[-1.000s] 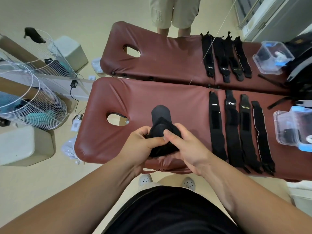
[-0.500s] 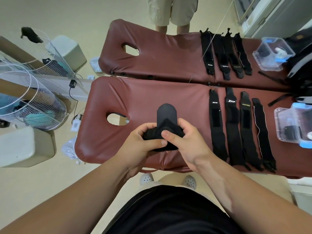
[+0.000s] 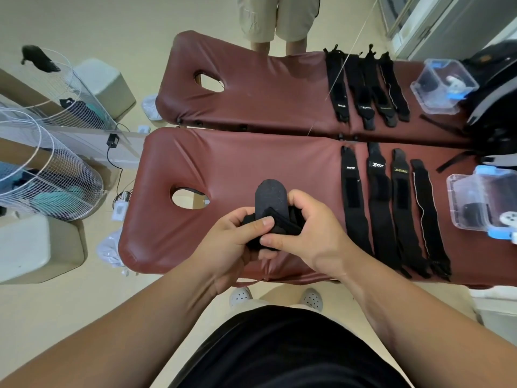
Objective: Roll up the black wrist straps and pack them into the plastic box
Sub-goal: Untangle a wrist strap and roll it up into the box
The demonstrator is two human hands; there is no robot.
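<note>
A: In the head view, what is different from a second back?
B: The thumbs have swapped places. The left hand (image 3: pixel 232 239) now lays its thumb over the top of the rolled strap (image 3: pixel 272 204), and the right hand (image 3: pixel 313 236) pinches it from below and from the far side. Both hands are curled tight round it.
A: How far along is the roll?
B: Nearly wound, I'd say. Only the rounded tab end stands up past the fingers. It is held just above the near massage bed (image 3: pixel 237 163), not yet in the plastic box (image 3: pixel 458 203).
A: What else is about?
B: Four flat straps (image 3: pixel 383 214) lie side by side between the hands and that box, which has something dark inside. The far bed (image 3: pixel 265 88) carries four more straps (image 3: pixel 363 85) and a second box (image 3: pixel 444 85). Wire baskets (image 3: pixel 47 177) stand on the left.
A: Anything in the way?
B: The flat straps lie across the path to the box, so I'd carry the roll over them
</note>
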